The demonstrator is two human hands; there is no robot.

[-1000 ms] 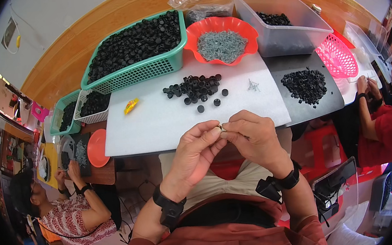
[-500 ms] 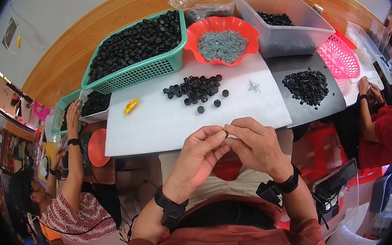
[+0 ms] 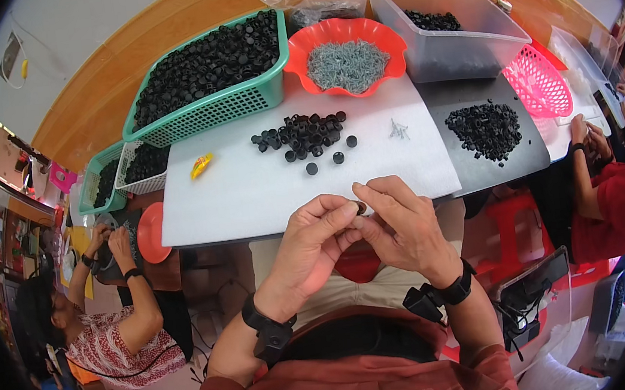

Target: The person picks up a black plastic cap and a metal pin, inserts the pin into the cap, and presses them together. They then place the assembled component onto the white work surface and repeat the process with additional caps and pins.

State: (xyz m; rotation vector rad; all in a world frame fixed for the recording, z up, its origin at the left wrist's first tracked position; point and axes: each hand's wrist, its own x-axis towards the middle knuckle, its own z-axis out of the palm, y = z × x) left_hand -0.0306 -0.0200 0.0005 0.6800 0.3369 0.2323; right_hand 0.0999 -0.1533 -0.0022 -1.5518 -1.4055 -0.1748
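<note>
Just off the table's front edge, my left hand [image 3: 315,240] pinches a small dark round cap [image 3: 361,207] between thumb and fingers. My right hand [image 3: 406,227] closes on the same cap from the other side, its thumb below and its forefinger raised above. Fingers hide most of the cap. Beyond my hands, a loose pile of black round caps [image 3: 307,134] lies on the white foam sheet [image 3: 238,202], with a few caps apart from it. A few thin metal screws [image 3: 399,129] lie to the right of that pile.
Along the back stand a green basket [image 3: 206,109] of black caps, a red scalloped bowl [image 3: 296,42] of screws and a clear bin [image 3: 456,49]. Small black parts [image 3: 483,132] cover part of a dark board at right. A yellow packet [image 3: 201,165] lies left; co-workers sit both sides.
My right forefinger has lifted and more of the cap shows between my hands. The co-worker at left has drawn a raised hand back from the baskets, bringing both hands together.
</note>
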